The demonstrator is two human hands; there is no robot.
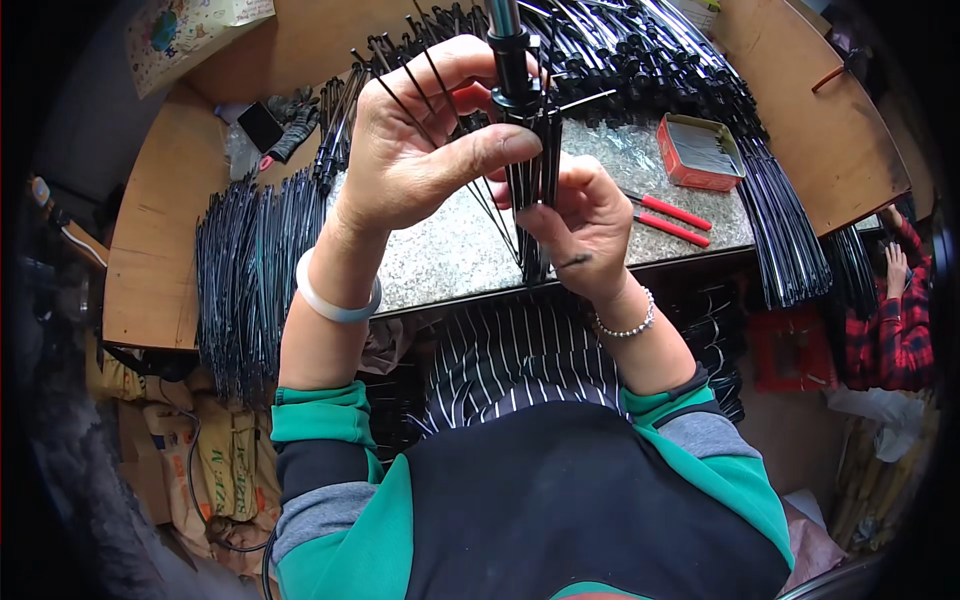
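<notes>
An umbrella frame [520, 160] stands upright in front of me, its thin black ribs gathered round a metal shaft with a black collar [512, 70]. My left hand [425, 150] is closed round the frame from the left, thumb pressed along the ribs below the collar. A few loose black ribs [425, 95] slant out past its fingers. Lower on the right side, my right hand [585, 225] pinches the ribs between thumb and fingers. Its fingertips are partly hidden behind the bundle.
Pliers with red handles [672, 220] and an open red tin [702, 155] of thin pins lie on the speckled tabletop [430, 260]. Umbrella frames heap up at the back [640, 60]; more bundles hang left [255, 270] and right [785, 230]. A person in red plaid [890, 330] is at far right.
</notes>
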